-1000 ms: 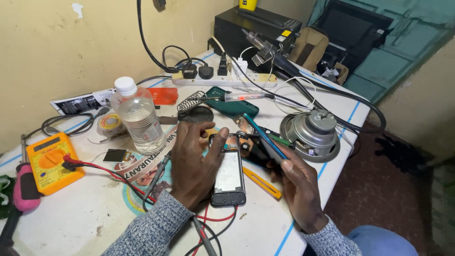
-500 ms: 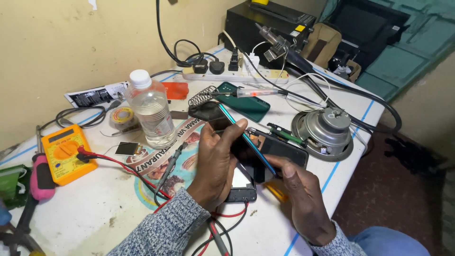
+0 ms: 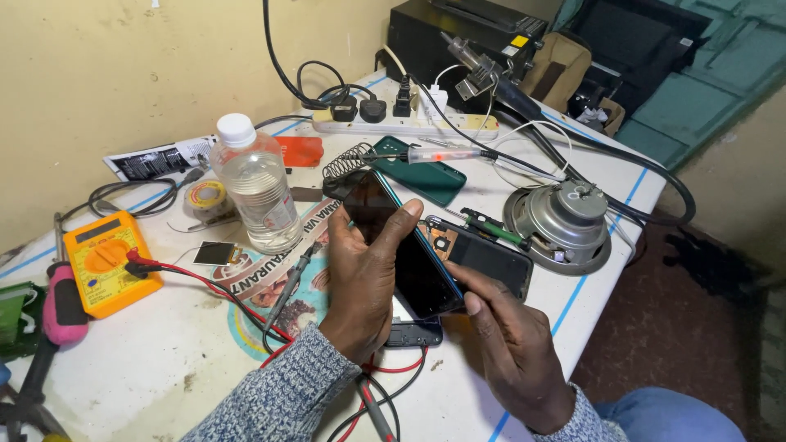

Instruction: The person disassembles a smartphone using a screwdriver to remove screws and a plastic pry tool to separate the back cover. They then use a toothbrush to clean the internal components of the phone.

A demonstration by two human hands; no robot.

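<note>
White tabletop is carrying a yellow multimeter, a clear bottle and a speaker. Left hand is clasping a dark phone screen, tilted on edge, long axis running from upper left to lower right. Right hand is pinching its lower corner above a phone body.

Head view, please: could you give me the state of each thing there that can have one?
Phone: screen dark, tilted, held in left hand.
Right hand: fingertips at the phone's edge.
Bottle: upright, capped.
Power strip: plugs inserted.
Multimeter: leads plugged in.
</note>
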